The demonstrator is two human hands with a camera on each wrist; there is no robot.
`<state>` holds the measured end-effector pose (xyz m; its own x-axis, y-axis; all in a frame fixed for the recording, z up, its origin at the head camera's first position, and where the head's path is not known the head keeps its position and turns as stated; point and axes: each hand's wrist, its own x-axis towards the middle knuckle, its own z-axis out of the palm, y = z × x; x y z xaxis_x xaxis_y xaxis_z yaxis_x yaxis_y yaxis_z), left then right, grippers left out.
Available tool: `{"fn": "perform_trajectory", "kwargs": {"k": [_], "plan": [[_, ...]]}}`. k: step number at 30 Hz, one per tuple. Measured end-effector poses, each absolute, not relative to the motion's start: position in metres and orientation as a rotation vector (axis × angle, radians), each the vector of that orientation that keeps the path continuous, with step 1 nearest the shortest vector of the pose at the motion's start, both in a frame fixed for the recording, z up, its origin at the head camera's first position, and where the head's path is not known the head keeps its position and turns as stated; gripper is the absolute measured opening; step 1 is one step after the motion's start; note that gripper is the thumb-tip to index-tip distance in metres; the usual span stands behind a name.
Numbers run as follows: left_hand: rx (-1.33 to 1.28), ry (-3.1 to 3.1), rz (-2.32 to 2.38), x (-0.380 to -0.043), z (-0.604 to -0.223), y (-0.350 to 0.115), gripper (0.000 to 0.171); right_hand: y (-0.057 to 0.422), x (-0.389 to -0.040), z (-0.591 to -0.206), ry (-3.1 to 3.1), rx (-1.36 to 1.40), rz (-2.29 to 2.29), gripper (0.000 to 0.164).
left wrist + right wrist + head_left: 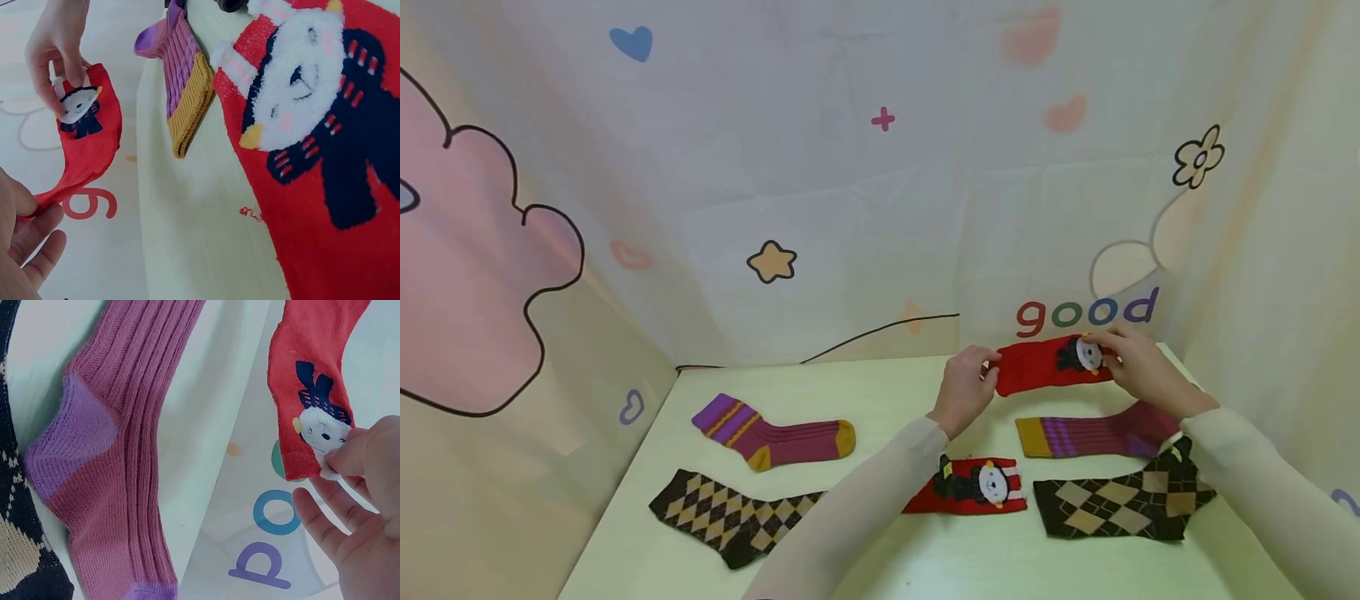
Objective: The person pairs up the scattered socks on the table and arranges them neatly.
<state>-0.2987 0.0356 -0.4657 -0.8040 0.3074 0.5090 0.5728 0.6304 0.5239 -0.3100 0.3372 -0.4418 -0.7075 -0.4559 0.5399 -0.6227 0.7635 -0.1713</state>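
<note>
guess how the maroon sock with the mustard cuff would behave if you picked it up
The maroon sock would likely hang floppy: the red sock, held between the left hand and right hand, curves in the left wrist view. It is probably light, since it lies flat and looks thin. Its ribbed knit suggests it may stretch and probably won't slip easily.

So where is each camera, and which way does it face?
Head: on the head, facing forward and down; socks, sleeves, left hand, right hand show.
Left wrist: on that wrist, facing the held sock; both hands show.
Right wrist: on that wrist, facing socks; only the right hand shows.
Both wrist views share the held sock.
</note>
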Motion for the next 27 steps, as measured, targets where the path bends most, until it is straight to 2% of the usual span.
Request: {"fn": "perform_trajectory", "kwargs": {"k": [27], "plan": [[-0.693,-2.441,-0.924,-0.290,-0.467,0.010,0.027,0.322,-0.292,-0.425,-2.494,0.838,0.456,0.049]]}}
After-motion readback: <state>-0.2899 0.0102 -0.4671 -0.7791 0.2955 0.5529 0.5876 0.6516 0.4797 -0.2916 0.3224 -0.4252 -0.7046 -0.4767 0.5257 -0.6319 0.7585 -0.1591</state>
